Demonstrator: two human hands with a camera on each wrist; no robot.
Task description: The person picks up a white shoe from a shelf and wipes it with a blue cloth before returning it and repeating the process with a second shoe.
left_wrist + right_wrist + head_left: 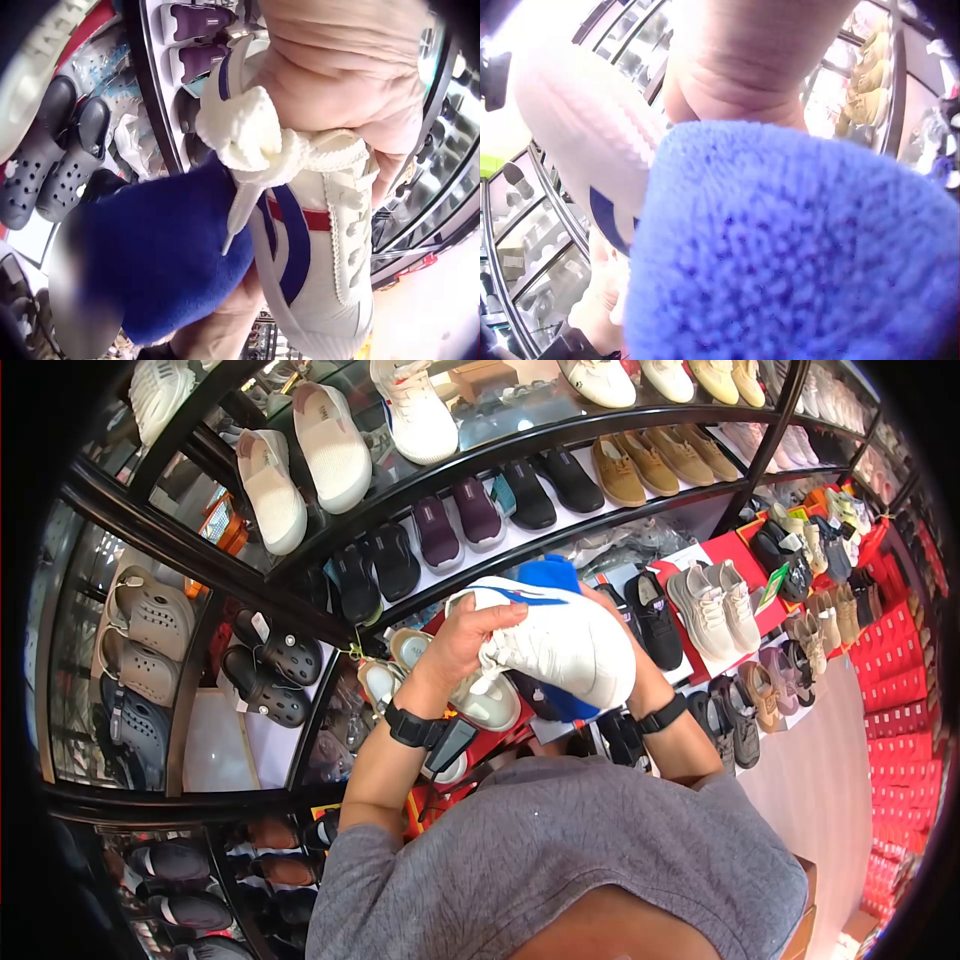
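Observation:
A white lace-up sneaker (pixel 575 645) with blue and red side stripes is held up in front of the chest. My left hand (pixel 465 635) grips it around the ankle opening, thumb on top, close to the knotted white laces (pixel 251 139). At the toe side, my right hand (pixel 620 630) holds a fuzzy blue cloth (pixel 172 240) against the shoe. This cloth hangs past the sole and covers most of the right fingers in the right wrist view, where the sneaker (pixel 585 127) shows on the left.
Black-framed shelves with slip-ons (pixel 335 445) stand ahead. Dark clogs (pixel 270 685) sit at the left, and beige sneakers (pixel 705 605) stand on a display at the right. Red shoe boxes (pixel 900 730) are stacked along the far right, beyond the pale floor (pixel 800 790).

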